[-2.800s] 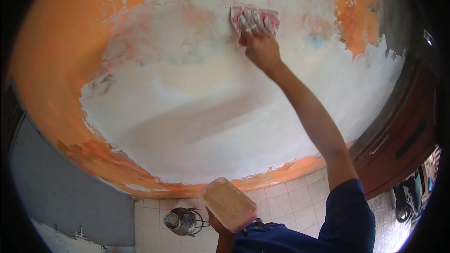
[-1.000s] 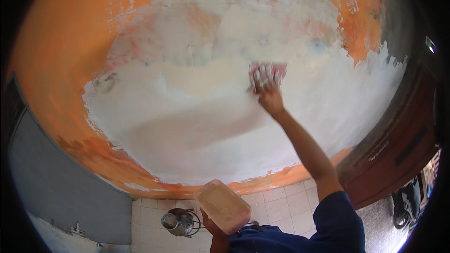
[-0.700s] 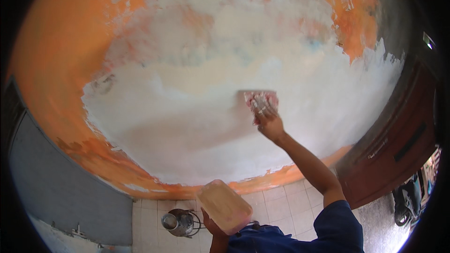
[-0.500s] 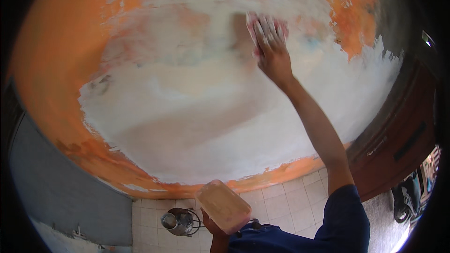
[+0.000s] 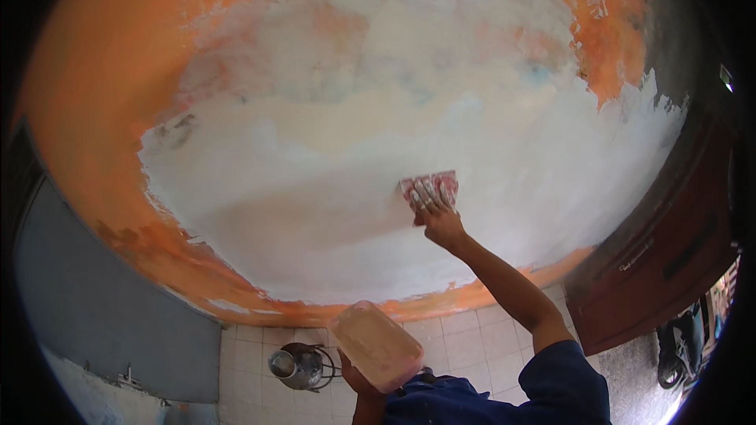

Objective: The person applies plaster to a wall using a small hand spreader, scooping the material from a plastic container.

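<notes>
Wall (image 5: 331, 130): orange with broad whitish patch, ahead of both hands; upper edge cut off by the frame. Floor (image 5: 472, 338): pale tiles, below the hands, partly covered by the body. Door (image 5: 661, 260): red-brown, right of the hands; outer side lost in dark rim. Tub (image 5: 376, 346): beige, held by left hand (image 5: 356, 375), its fingers mostly hidden. Pot (image 5: 305, 367): left of that hand, contents unclear. Scraper (image 5: 450, 181): pink, against the wall, held under right hand (image 5: 435, 211), fingers spread over it.
</notes>
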A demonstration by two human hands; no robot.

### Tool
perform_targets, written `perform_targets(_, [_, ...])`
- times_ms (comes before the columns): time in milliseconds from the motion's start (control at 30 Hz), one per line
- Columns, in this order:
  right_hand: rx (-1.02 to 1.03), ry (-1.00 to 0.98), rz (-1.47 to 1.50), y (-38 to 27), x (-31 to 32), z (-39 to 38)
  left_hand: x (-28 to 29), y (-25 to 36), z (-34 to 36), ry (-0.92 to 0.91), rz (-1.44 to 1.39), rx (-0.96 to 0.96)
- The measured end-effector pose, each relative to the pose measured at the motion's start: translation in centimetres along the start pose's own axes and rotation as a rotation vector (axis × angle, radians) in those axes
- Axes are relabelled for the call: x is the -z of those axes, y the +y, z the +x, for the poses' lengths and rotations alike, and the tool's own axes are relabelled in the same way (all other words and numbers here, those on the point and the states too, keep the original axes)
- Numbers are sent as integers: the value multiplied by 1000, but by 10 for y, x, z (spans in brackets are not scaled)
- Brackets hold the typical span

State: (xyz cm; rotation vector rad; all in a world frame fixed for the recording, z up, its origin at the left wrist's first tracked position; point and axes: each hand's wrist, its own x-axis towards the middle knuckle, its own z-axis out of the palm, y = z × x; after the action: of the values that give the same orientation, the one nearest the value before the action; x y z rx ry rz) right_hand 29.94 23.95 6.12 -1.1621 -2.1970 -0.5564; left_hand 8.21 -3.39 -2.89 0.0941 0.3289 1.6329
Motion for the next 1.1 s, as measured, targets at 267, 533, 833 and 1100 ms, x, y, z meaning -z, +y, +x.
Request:
perform_targets(267, [42,378,41,19,168,98,-18,6,-5,-29,-34,56])
perform_targets(533, [82,462,-211,82,131,156,-27,-1,0,-65,-56,103])
perform_targets(833, [-62,-197,170,10,13,-10,-14,1,-1,-48,-46,88])
perform_targets(1100, [-26,585,52,8,184,184,-9,-2,3,-10,-43,101])
